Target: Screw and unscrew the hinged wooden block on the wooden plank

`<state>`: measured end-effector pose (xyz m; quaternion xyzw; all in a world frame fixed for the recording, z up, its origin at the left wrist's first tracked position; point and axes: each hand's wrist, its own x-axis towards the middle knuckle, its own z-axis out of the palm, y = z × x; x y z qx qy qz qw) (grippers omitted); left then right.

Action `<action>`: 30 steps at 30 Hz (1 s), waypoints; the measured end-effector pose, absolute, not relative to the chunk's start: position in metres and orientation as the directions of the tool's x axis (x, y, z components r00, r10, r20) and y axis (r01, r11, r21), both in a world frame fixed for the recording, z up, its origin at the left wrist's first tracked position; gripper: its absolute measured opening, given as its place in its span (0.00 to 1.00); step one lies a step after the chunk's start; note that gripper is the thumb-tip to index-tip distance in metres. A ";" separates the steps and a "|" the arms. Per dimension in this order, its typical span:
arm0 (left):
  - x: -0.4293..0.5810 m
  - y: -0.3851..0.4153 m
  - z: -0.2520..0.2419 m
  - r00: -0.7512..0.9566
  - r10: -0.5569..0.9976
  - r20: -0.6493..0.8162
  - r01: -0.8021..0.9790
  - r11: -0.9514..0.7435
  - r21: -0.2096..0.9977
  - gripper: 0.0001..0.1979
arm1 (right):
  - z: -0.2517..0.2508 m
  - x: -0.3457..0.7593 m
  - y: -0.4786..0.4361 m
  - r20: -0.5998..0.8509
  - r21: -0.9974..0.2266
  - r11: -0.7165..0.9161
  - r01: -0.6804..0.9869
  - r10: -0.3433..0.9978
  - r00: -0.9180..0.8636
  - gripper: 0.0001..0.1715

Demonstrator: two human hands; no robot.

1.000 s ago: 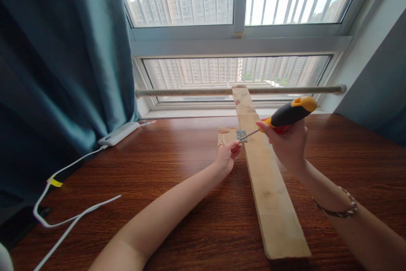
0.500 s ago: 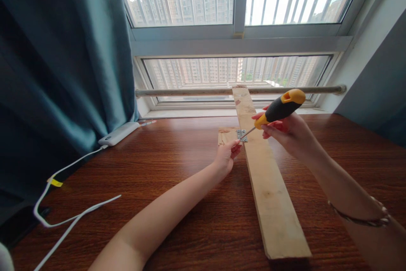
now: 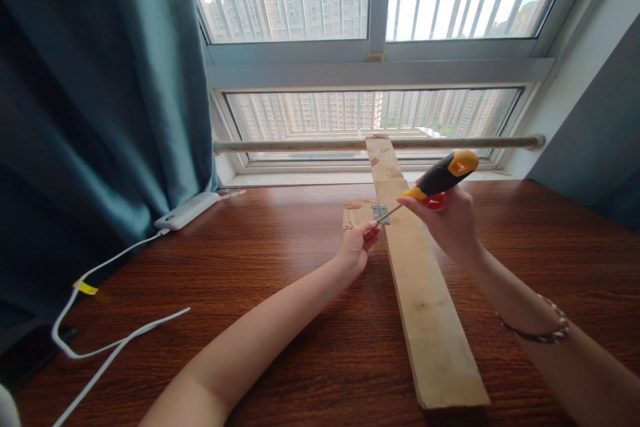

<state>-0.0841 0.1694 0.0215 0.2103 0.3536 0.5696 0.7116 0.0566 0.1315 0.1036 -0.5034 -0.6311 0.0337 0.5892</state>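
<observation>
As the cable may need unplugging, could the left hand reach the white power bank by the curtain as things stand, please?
Probably yes: bare table lies between the left hand and the power bank, with nothing standing in the way.

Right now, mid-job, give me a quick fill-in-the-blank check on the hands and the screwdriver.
1. The right hand grips a screwdriver with a black and ____ handle.
2. Its tip sits on the hinge, which is made of ____.
3. The left hand pinches at the hinge from the ____ side of the plank.
Missing words: yellow; metal; left.
</observation>
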 end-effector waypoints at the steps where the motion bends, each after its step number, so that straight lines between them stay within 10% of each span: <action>1: -0.084 0.169 0.022 0.103 0.960 -0.260 -0.662 0.261 0.702 0.04 | 0.102 0.056 0.133 0.697 -0.661 0.495 0.564 0.684 0.217 0.20; 13: -0.084 0.169 0.026 0.106 0.962 -0.250 -0.666 0.255 0.701 0.05 | 0.131 0.063 0.119 0.337 -0.939 0.340 -0.050 0.940 0.051 0.23; 30: -0.084 0.170 0.024 0.068 0.958 -0.280 -0.668 0.252 0.700 0.05 | 0.126 0.060 0.117 0.550 -0.826 0.398 0.399 0.727 0.412 0.17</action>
